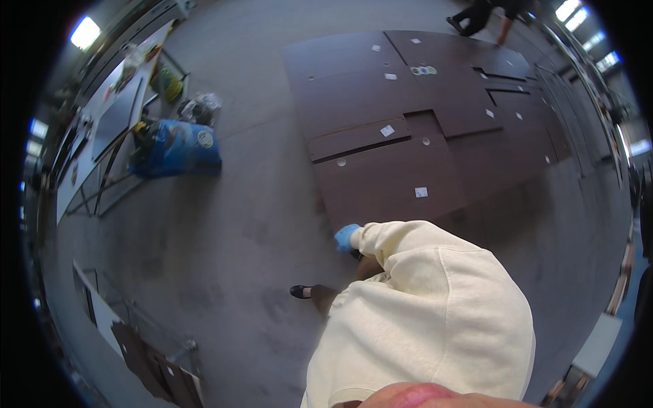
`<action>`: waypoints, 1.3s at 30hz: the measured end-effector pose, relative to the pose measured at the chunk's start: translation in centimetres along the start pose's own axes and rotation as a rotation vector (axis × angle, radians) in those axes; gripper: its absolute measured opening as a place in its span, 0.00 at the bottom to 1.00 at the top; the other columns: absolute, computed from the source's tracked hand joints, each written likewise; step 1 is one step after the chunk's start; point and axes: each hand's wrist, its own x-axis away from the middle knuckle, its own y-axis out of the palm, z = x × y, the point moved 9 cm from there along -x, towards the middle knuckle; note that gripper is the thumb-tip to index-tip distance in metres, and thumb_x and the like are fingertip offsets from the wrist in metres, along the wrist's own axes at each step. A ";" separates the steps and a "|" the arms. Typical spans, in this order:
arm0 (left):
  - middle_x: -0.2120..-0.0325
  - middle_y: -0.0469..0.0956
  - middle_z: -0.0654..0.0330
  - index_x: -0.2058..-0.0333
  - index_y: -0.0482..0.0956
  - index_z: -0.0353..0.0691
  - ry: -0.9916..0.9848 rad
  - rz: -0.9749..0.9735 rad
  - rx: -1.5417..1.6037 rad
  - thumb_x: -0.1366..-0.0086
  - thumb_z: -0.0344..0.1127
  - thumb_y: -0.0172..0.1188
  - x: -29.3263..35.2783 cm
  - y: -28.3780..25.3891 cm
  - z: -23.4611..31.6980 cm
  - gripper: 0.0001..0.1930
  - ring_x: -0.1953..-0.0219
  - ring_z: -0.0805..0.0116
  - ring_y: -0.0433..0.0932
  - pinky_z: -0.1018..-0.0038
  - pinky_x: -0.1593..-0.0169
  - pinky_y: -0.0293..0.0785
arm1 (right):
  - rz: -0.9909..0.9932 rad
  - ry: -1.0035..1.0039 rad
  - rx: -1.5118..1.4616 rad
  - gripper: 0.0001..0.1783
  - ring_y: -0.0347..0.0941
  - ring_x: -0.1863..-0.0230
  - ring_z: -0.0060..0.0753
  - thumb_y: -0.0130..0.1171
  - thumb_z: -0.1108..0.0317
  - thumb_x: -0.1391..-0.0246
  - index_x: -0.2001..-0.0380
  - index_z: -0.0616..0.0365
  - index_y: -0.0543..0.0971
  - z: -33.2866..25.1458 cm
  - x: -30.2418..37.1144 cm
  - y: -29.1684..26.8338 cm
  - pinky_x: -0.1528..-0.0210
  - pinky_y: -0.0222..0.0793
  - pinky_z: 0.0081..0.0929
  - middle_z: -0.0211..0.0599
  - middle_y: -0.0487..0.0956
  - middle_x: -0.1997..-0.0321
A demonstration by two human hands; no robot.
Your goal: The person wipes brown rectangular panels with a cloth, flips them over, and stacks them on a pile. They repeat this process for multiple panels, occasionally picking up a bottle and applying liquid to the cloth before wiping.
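Observation:
A blue glove covers my right hand [347, 238], which hangs at the end of a cream sleeve [415, 248]. It is small and blurred, and whether the fingers are curled cannot be made out. In the picture it lies by the near left corner of a broad layer of dark brown panels [381, 180]; whether it touches them is unclear. The panels carry small white labels [421, 192], slot-like cutouts and a few round marks. My left hand is out of view. A dark shoe [299, 292] of mine points left on the grey floor [252, 224].
Left of the panels sits a full blue sack [180, 147] beside a long worktable [121, 112] with clutter on it. Brown boards [153, 367] lean on a rack at lower left. Another person in dark clothes [479, 13] bends at the panels' far edge.

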 end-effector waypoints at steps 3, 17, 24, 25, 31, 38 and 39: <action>0.61 0.79 0.57 0.57 0.83 0.38 -0.041 0.015 0.035 0.26 0.42 0.53 -3.2 -7.3 0.3 0.15 0.63 0.64 0.77 0.64 0.58 0.75 | 0.145 0.007 -0.142 0.24 0.81 0.45 0.51 0.59 0.52 0.44 0.49 0.54 0.85 -7.5 -2.8 -3.2 0.43 0.75 0.48 0.46 0.84 0.47; 0.68 0.83 0.62 0.57 0.85 0.38 0.386 0.191 0.480 0.33 0.42 0.64 -27.5 -47.8 30.7 0.14 0.67 0.71 0.79 0.72 0.62 0.77 | 0.131 0.276 -0.294 0.25 0.78 0.46 0.61 0.55 0.48 0.36 0.53 0.60 0.84 -14.7 -8.5 8.4 0.47 0.74 0.48 0.60 0.82 0.51; 0.49 0.84 0.58 0.44 0.82 0.40 0.714 0.126 0.144 0.33 0.45 0.65 -27.0 -52.0 39.6 0.22 0.48 0.65 0.81 0.68 0.42 0.76 | -0.239 0.334 -0.079 0.24 0.79 0.47 0.62 0.55 0.49 0.37 0.52 0.56 0.84 -20.8 -17.7 5.8 0.47 0.75 0.49 0.57 0.82 0.47; 0.48 0.84 0.60 0.43 0.81 0.40 0.678 0.160 0.093 0.32 0.44 0.65 -27.3 -52.7 37.2 0.22 0.49 0.69 0.81 0.70 0.43 0.76 | -0.229 0.285 -0.054 0.23 0.79 0.47 0.62 0.55 0.49 0.37 0.51 0.55 0.85 -23.5 -21.1 2.9 0.47 0.75 0.49 0.56 0.82 0.47; 0.59 0.86 0.47 0.54 0.85 0.38 0.120 0.133 -0.321 0.31 0.58 0.51 -32.3 -61.3 15.9 0.27 0.57 0.47 0.83 0.56 0.51 0.76 | -0.014 0.060 0.265 0.27 0.77 0.41 0.59 0.51 0.47 0.38 0.47 0.51 0.84 -47.6 -45.2 -21.2 0.36 0.71 0.49 0.51 0.81 0.42; 0.59 0.85 0.50 0.54 0.84 0.40 -0.538 0.165 0.562 0.31 0.52 0.55 -34.9 -66.2 4.0 0.22 0.61 0.49 0.82 0.57 0.54 0.77 | 0.469 -0.359 -0.274 0.25 0.80 0.44 0.43 0.63 0.54 0.38 0.45 0.60 0.82 -80.6 -61.9 -45.4 0.40 0.73 0.34 0.46 0.85 0.47; 0.60 0.85 0.51 0.54 0.84 0.40 -0.483 0.133 0.527 0.31 0.51 0.55 -37.2 -67.2 5.3 0.21 0.62 0.51 0.82 0.57 0.55 0.77 | 0.437 -0.365 -0.340 0.24 0.80 0.45 0.39 0.63 0.55 0.38 0.45 0.60 0.81 -83.8 -63.9 -45.9 0.40 0.73 0.32 0.43 0.85 0.47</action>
